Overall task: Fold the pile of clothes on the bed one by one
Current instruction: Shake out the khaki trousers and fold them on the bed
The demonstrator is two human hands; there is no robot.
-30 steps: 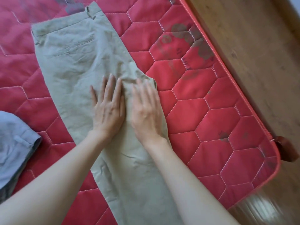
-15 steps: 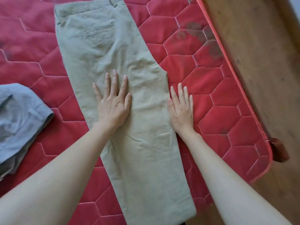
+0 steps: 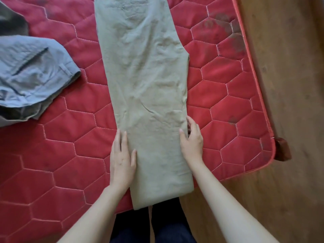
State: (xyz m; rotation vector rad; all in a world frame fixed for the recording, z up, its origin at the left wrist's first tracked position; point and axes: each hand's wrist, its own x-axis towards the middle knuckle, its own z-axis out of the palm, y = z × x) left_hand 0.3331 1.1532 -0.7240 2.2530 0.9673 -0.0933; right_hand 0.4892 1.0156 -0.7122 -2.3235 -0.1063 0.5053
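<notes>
Spanning most of the view, the red quilted mattress point(image 3: 219, 95) serves as our landmark: one mattress, stitched in hexagons, its right edge bordering a wooden floor point(image 3: 289, 85). Lying lengthwise down the middle of the mattress is one pair of khaki trousers point(image 3: 145, 85), already doubled leg over leg, waistband at the far end and hems overhanging the near edge of the mattress. We judge the trousers a light woven cotton: soft, limp, creased, neither slippery nor fragile, so they should hold a fold once pressed. Taking hold at the hems, one hand at each corner, looks the surest way to carry them up toward the waistband; the overhanging end leaves room to slip fingers beneath. Toward the left edge of the mattress lies a pile of unfolded clothes point(image 3: 31, 76); we count one blue-grey garment on top and parts of at least two darker ones beneath and behind, the exact total hidden. Two hands frame the lower legs of the trousers. Our left hand point(image 3: 122, 160) lies flat with straight fingers, along their left edge. Our right hand point(image 3: 192, 139) rests at their right edge, fingers lightly bent against the cloth; we cannot tell whether it pinches the cloth.
</notes>
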